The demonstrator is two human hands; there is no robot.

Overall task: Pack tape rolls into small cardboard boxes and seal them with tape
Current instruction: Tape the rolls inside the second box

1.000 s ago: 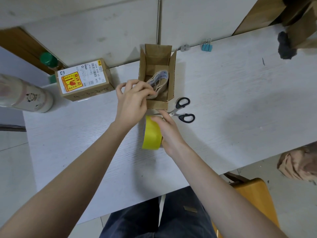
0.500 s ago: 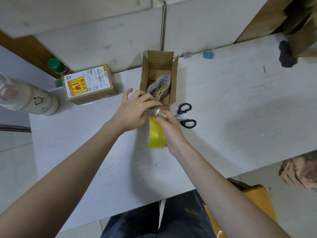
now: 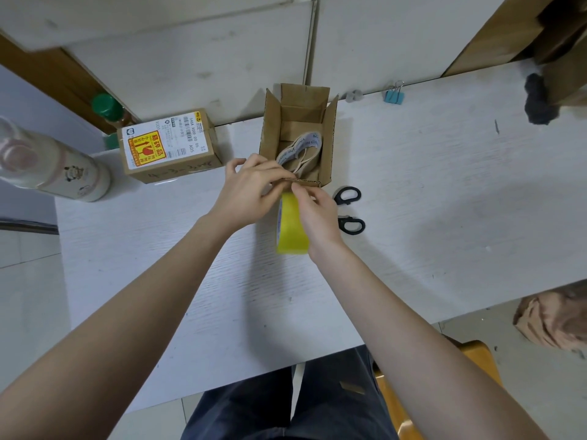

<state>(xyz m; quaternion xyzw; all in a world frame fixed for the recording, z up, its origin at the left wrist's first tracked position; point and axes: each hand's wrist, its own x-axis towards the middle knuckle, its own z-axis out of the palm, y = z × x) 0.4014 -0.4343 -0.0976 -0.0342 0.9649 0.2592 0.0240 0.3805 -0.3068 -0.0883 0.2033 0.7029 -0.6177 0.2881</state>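
Head view shows our left hand (image 3: pixel 251 193) curled against the near wall of the open cardboard box (image 3: pixel 330 144), fingers pinching at its edge. Our right hand (image 3: pixel 317 214) grips the yellow tape roll (image 3: pixel 290 228), standing on edge on the white table (image 3: pixel 444 201) just before the box. Inside the box lies a tape roll (image 3: pixel 300 152). Black scissors (image 3: pixel 349 211) lie just beside our right hand.

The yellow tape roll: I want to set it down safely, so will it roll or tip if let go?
The yellow tape roll stands on its edge, so it would probably roll across the smooth table. It looks hollow, so likely light. The right hand steadies it.
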